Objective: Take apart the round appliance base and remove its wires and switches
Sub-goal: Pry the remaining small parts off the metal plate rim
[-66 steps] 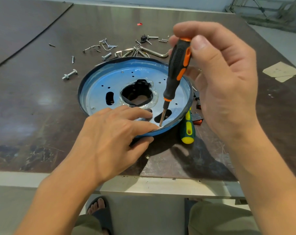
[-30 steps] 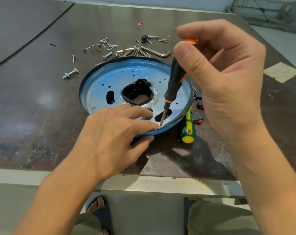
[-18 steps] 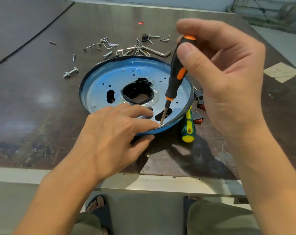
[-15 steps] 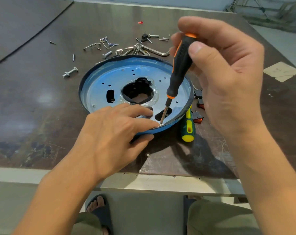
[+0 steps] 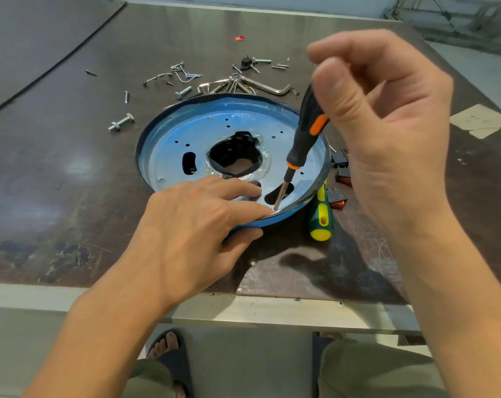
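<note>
Base (image 5: 171, 139) sits on the table (image 5: 71, 173), roughly centre, a bit back from the near edge, hollow side up, with a ragged hole in the middle and two slots either side of it. Left hand (image 5: 186, 234) clamps the near rim: fingers flat on the inner face, thumb curled against the outside of the rim. Right hand (image 5: 387, 139) pinches the top of the black-and-orange screwdriver (image 5: 303, 133) between thumb and fingertips. The shaft leans left and down, tip on a screw at the near rim, just beside the left fingertips. Green-and-yellow screwdriver (image 5: 319, 219) lies on the table at the base's near-right edge, partly tucked under it. Red-and-black switches (image 5: 341, 175) sit just right of the base. Loose screws and clips (image 5: 186, 74), a bolt (image 5: 121, 122) and a hex key (image 5: 269, 89) are scattered on the far side. Paper scraps (image 5: 479, 120) lie at far right.
</note>
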`<state>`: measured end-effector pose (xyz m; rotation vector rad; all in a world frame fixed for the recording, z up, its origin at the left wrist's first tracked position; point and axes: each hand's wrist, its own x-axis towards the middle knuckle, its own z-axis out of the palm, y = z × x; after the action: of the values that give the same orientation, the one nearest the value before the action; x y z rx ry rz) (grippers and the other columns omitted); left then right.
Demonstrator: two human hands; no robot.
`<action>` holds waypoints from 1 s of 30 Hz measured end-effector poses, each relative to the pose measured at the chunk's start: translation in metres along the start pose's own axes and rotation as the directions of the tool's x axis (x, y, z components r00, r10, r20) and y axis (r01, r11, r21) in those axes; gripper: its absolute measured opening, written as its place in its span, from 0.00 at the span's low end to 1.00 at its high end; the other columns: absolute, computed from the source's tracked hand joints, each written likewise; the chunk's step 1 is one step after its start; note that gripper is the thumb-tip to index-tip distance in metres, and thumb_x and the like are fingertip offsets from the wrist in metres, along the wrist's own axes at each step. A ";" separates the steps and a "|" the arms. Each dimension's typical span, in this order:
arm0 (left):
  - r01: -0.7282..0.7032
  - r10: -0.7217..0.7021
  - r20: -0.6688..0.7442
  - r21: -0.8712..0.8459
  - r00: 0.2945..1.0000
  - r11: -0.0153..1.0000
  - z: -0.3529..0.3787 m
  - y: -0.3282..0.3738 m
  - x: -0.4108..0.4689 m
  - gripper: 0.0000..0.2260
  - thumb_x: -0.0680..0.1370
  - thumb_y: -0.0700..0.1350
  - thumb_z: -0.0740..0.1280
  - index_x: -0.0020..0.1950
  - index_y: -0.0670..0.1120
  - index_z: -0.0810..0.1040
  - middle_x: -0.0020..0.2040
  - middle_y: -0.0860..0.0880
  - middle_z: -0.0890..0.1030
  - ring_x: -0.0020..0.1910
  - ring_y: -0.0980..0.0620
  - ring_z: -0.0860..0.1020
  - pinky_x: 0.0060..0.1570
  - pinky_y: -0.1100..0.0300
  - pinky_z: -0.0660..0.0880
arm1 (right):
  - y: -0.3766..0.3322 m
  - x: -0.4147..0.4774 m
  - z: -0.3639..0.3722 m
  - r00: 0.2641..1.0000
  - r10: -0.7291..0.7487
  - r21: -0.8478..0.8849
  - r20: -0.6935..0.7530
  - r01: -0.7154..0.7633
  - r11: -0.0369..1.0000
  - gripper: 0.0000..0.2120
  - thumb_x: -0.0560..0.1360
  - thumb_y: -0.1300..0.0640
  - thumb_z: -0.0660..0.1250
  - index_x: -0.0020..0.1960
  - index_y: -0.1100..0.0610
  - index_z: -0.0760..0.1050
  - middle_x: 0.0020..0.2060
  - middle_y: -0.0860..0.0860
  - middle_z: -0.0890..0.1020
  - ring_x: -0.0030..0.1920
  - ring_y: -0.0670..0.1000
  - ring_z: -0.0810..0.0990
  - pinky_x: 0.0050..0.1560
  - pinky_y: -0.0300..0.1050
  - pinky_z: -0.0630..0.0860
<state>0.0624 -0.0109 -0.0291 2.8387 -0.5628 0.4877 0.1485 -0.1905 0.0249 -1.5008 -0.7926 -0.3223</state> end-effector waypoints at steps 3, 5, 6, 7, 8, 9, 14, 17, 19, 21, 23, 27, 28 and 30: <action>-0.013 0.013 -0.003 0.002 1.000 1.000 0.000 0.000 0.000 0.12 0.75 0.52 0.69 0.57 0.57 0.84 0.59 0.55 0.83 0.53 0.49 0.82 0.36 0.50 0.80 | 0.003 -0.001 -0.003 1.000 -0.001 -0.014 -0.007 0.001 1.000 0.12 0.80 0.66 0.68 0.63 0.60 0.76 0.47 0.52 0.82 0.48 0.46 0.81 0.52 0.47 0.80; -0.007 0.007 -0.007 -0.002 1.000 1.000 0.000 -0.001 0.000 0.11 0.75 0.52 0.70 0.57 0.57 0.84 0.60 0.55 0.83 0.54 0.49 0.82 0.36 0.50 0.80 | 0.004 -0.002 -0.003 0.999 0.049 0.066 -0.013 -0.048 0.997 0.12 0.82 0.68 0.62 0.64 0.62 0.75 0.49 0.58 0.82 0.51 0.55 0.82 0.57 0.61 0.81; -0.004 0.004 -0.008 -0.004 1.000 1.000 0.000 0.000 0.000 0.11 0.75 0.52 0.70 0.57 0.57 0.84 0.60 0.56 0.82 0.54 0.49 0.82 0.36 0.51 0.80 | 0.003 -0.001 -0.002 0.997 0.071 0.104 -0.017 -0.069 0.992 0.11 0.83 0.66 0.59 0.63 0.63 0.75 0.50 0.59 0.82 0.51 0.57 0.82 0.57 0.62 0.80; -0.002 0.002 -0.007 -0.004 1.000 1.000 0.000 -0.001 0.000 0.11 0.75 0.52 0.70 0.57 0.58 0.84 0.60 0.56 0.82 0.54 0.50 0.82 0.36 0.51 0.80 | 0.002 -0.001 -0.001 0.997 0.079 0.122 -0.020 -0.076 0.990 0.11 0.84 0.64 0.58 0.62 0.62 0.76 0.49 0.59 0.81 0.50 0.57 0.81 0.55 0.59 0.81; -0.003 0.003 -0.006 -0.002 1.000 1.000 0.000 0.000 0.000 0.11 0.75 0.52 0.70 0.57 0.58 0.84 0.60 0.56 0.82 0.54 0.50 0.82 0.36 0.51 0.80 | 0.001 -0.001 0.000 0.998 0.066 0.115 -0.014 -0.065 0.991 0.10 0.84 0.62 0.59 0.61 0.61 0.77 0.48 0.58 0.81 0.49 0.54 0.81 0.52 0.54 0.80; -0.006 0.006 -0.006 0.001 1.000 1.000 0.000 0.000 0.000 0.11 0.75 0.52 0.70 0.57 0.57 0.84 0.60 0.56 0.82 0.54 0.50 0.82 0.36 0.51 0.80 | 0.000 -0.001 0.001 0.999 0.041 0.079 -0.004 -0.041 0.996 0.08 0.83 0.62 0.62 0.60 0.60 0.77 0.46 0.55 0.80 0.47 0.50 0.80 0.50 0.49 0.79; 0.003 -0.003 -0.010 0.006 1.000 1.000 -0.001 0.001 0.000 0.11 0.75 0.52 0.69 0.56 0.57 0.84 0.59 0.57 0.83 0.53 0.50 0.82 0.34 0.52 0.79 | 0.002 -0.001 -0.002 1.000 -0.008 0.009 0.008 0.008 1.000 0.12 0.80 0.67 0.66 0.63 0.62 0.75 0.49 0.55 0.82 0.49 0.53 0.82 0.49 0.50 0.81; 0.007 -0.007 -0.008 0.001 1.000 1.000 -0.001 0.001 0.000 0.11 0.75 0.52 0.69 0.56 0.58 0.84 0.59 0.57 0.82 0.54 0.50 0.82 0.35 0.51 0.79 | 0.002 -0.002 -0.002 0.999 0.048 0.113 0.007 -0.048 0.992 0.11 0.83 0.66 0.58 0.62 0.63 0.75 0.51 0.59 0.82 0.53 0.61 0.82 0.56 0.63 0.81; 0.008 -0.008 -0.002 0.002 1.000 1.000 -0.001 0.001 0.000 0.11 0.75 0.52 0.68 0.56 0.58 0.84 0.59 0.57 0.82 0.55 0.50 0.82 0.35 0.50 0.79 | 0.000 -0.001 0.001 1.000 0.021 0.073 0.011 -0.021 0.997 0.08 0.83 0.63 0.61 0.60 0.60 0.76 0.47 0.55 0.81 0.50 0.52 0.81 0.51 0.55 0.80; 0.007 -0.007 0.003 0.004 1.000 1.000 0.000 0.001 0.000 0.11 0.75 0.53 0.68 0.57 0.58 0.84 0.60 0.57 0.82 0.55 0.50 0.81 0.36 0.50 0.80 | -0.002 0.000 0.003 0.999 -0.031 -0.008 0.008 0.031 0.999 0.10 0.80 0.63 0.67 0.61 0.58 0.75 0.46 0.50 0.80 0.47 0.45 0.80 0.49 0.43 0.77; 0.005 -0.005 0.003 0.008 1.000 1.000 0.000 0.001 0.000 0.12 0.75 0.53 0.67 0.57 0.58 0.84 0.60 0.57 0.82 0.55 0.50 0.81 0.36 0.51 0.80 | 0.001 0.000 0.001 0.999 -0.029 0.000 0.019 0.029 1.000 0.12 0.80 0.66 0.67 0.63 0.60 0.74 0.47 0.53 0.81 0.48 0.50 0.82 0.52 0.46 0.79; 0.001 -0.001 0.002 0.009 1.000 1.000 -0.001 0.000 0.000 0.12 0.75 0.53 0.67 0.57 0.58 0.84 0.59 0.57 0.82 0.55 0.50 0.82 0.36 0.52 0.79 | 0.001 -0.002 -0.001 0.998 0.065 0.134 0.016 -0.066 0.989 0.12 0.84 0.65 0.56 0.63 0.64 0.75 0.50 0.61 0.82 0.51 0.59 0.83 0.55 0.57 0.81; 0.000 0.000 0.004 0.010 1.000 1.000 -0.001 0.000 0.000 0.12 0.75 0.53 0.67 0.57 0.58 0.84 0.59 0.57 0.82 0.55 0.50 0.82 0.36 0.52 0.79 | 0.000 -0.002 0.000 0.998 0.059 0.132 0.021 -0.061 0.989 0.11 0.84 0.63 0.57 0.61 0.62 0.76 0.48 0.60 0.81 0.50 0.57 0.83 0.52 0.54 0.81; 0.000 0.000 0.002 0.016 1.000 1.000 -0.001 0.001 0.000 0.12 0.75 0.53 0.67 0.57 0.58 0.84 0.59 0.57 0.82 0.54 0.50 0.82 0.35 0.53 0.79 | -0.002 -0.001 0.003 0.999 0.006 0.065 0.032 -0.009 0.998 0.07 0.83 0.62 0.63 0.59 0.58 0.76 0.44 0.55 0.80 0.45 0.48 0.79 0.46 0.44 0.77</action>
<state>0.0621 -0.0112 -0.0281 2.8544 -0.5616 0.4918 0.1463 -0.1884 0.0256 -1.4507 -0.8153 -0.2651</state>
